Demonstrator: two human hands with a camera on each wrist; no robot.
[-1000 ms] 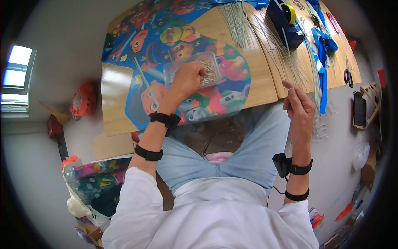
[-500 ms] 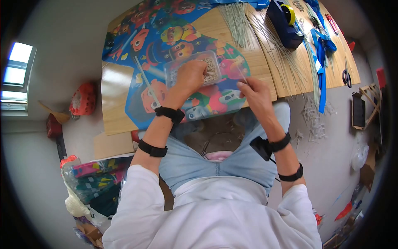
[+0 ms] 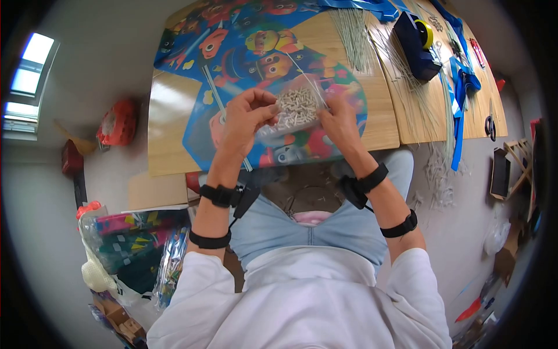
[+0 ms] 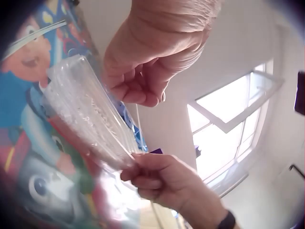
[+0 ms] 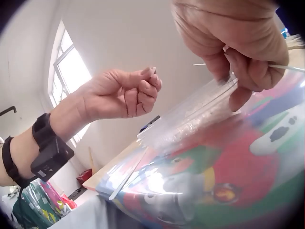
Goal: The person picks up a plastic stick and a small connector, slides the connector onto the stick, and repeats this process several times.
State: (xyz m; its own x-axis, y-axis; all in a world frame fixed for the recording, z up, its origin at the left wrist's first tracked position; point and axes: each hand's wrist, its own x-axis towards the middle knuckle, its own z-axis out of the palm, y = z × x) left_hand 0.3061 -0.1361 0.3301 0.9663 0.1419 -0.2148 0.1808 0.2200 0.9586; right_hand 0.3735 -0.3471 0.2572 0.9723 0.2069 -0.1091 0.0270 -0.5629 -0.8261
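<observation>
A clear plastic box [image 3: 290, 129] holds many small whitish pieces [image 3: 297, 104] and is tilted over the table. My right hand [image 3: 342, 123] grips its right edge between thumb and fingers, along with a thin pale rod [image 3: 302, 71] that slants up across the box. My left hand [image 3: 247, 116] is at the box's left side, apart from the rim, with curled fingers and thumb meeting at the tips. In the right wrist view, a tiny pale piece [image 5: 153, 70] shows at the left hand's [image 5: 121, 95] fingertips, mostly hidden by them.
A glossy cartoon-printed sheet [image 3: 270, 67] covers much of the wooden table [image 3: 174, 96]; thin rods [image 3: 215, 90] lie on it. Further right are bundled pale rods [image 3: 353, 41], a tape dispenser [image 3: 415, 49], blue ribbon [image 3: 462, 78] and scissors [image 3: 490, 125]. Small pale scraps [image 3: 439, 180] litter the floor.
My right hand has come in from the right with the thin rod and taken the box's edge. The left hand has come out of the box, which is now tilted.
</observation>
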